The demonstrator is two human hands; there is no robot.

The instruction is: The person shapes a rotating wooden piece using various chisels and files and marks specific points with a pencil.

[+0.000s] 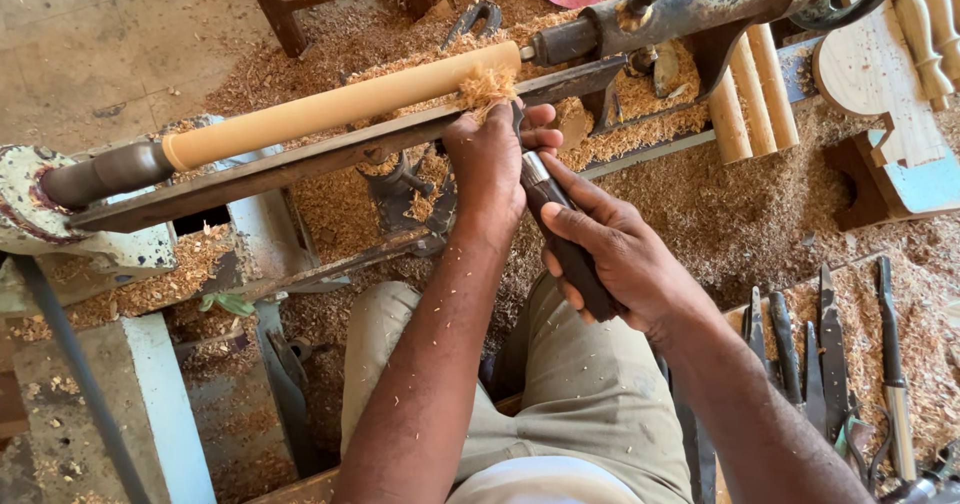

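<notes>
While shavings (488, 88) fly, chisel (560, 229) in both hands.

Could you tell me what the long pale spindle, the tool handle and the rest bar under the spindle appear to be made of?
Spindle: bare pale wood, smooth and matt, shavings curling off its end. Tool handle: probably dark wood, with a shiny metal collar. Rest bar: dark, dull metal, likely steel, dusted with shavings.

The person is wearing loose khaki-green cotton trousers (560, 374), creasing over both thighs, and a pale off-white garment edge (545, 482) is showing at the waist. Both forearms are showing bare, with no sleeves, watch or gloves. Fine wood shavings are clinging to the left forearm (430, 364) and to the back of the left hand (490, 169); the right hand (610, 254) is showing ringless.
</notes>
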